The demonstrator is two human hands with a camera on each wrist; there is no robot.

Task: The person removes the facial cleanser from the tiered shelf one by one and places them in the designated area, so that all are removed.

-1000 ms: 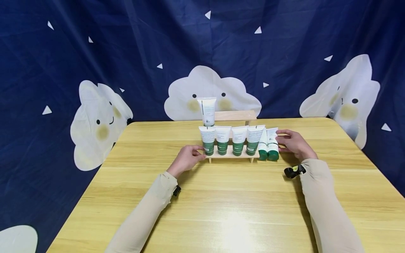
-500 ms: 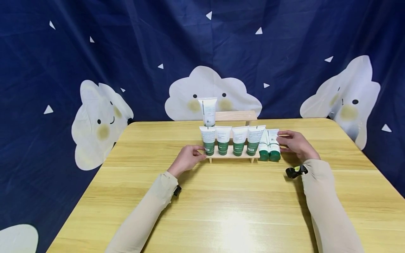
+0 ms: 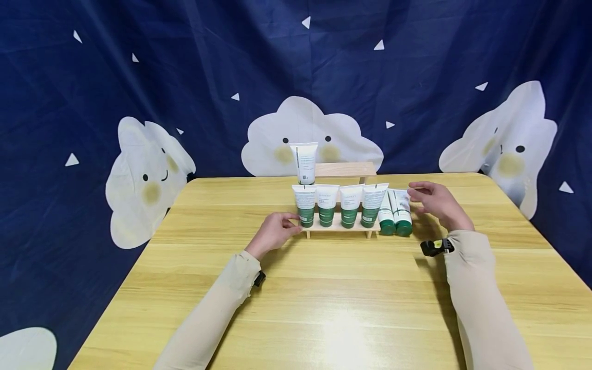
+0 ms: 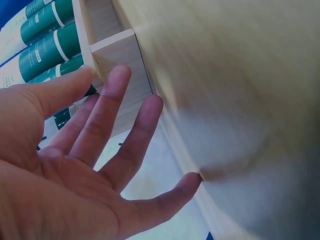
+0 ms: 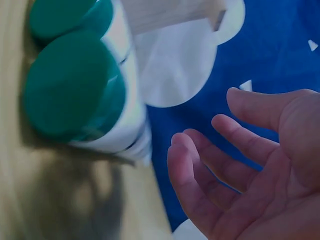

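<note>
A small two-tier wooden rack point(image 3: 344, 169) stands on the table. Its lower shelf carries a row of several white tubes with green lower ends point(image 3: 350, 205), standing caps down. On the upper tier, at the left, one white tube point(image 3: 305, 162) stands upright. My left hand point(image 3: 275, 232) holds the rack's left end, thumb at the shelf's front edge and other fingers spread along the side panel point(image 4: 122, 75). Two more white tubes with green caps point(image 3: 401, 211) lie side by side right of the rack. Just right of them, apart, my right hand point(image 3: 441, 204) hovers with relaxed fingers.
The wooden table point(image 3: 296, 298) reaches back to a dark blue curtain point(image 3: 199, 61) printed with smiling clouds. Both forearms lie over the table's front part, each with a black device point(image 3: 435, 247) at the wrist.
My right hand has let go of the outer lying tube and lifted away up and right. That tube has shifted slightly right and tilted. My left hand has stayed at the rack's end.
</note>
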